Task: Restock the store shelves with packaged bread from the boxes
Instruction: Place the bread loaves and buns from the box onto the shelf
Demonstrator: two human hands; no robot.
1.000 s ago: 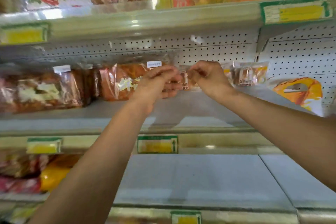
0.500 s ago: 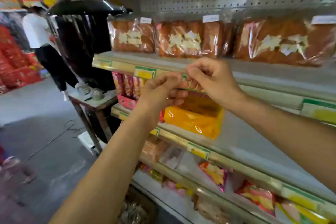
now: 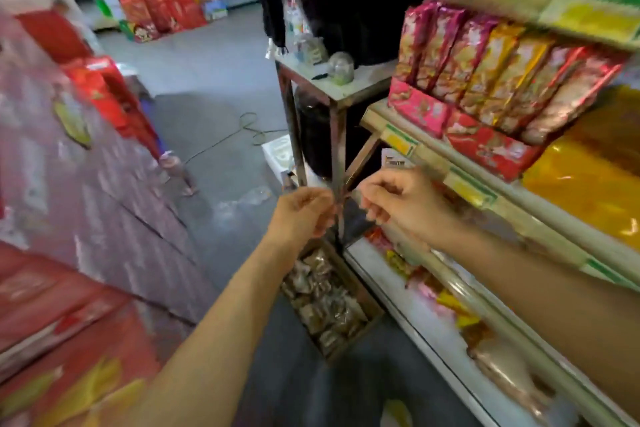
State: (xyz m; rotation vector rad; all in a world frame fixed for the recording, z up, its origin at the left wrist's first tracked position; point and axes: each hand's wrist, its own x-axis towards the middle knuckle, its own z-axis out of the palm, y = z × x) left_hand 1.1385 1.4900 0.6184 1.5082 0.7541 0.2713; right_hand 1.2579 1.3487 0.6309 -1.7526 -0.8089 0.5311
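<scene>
Apparently between loads, both hands hung in the aisle just above the open box [image 3: 330,298] on the floor. That box, packed with small wrapped bread packets, sat against the foot of the store shelves [image 3: 485,198] and below the small metal bench [image 3: 341,94]. The left hand [image 3: 303,215] had its fingers curled, and so did the right hand [image 3: 398,201], close beside it; whether they pinched something thin between them or held nothing was lost to blur, so I cannot tell. Judging by their position over the box, they were placed for reaching down to the next packets. Pink and gold snack bags [image 3: 485,76] filled the shelf above the box.
</scene>
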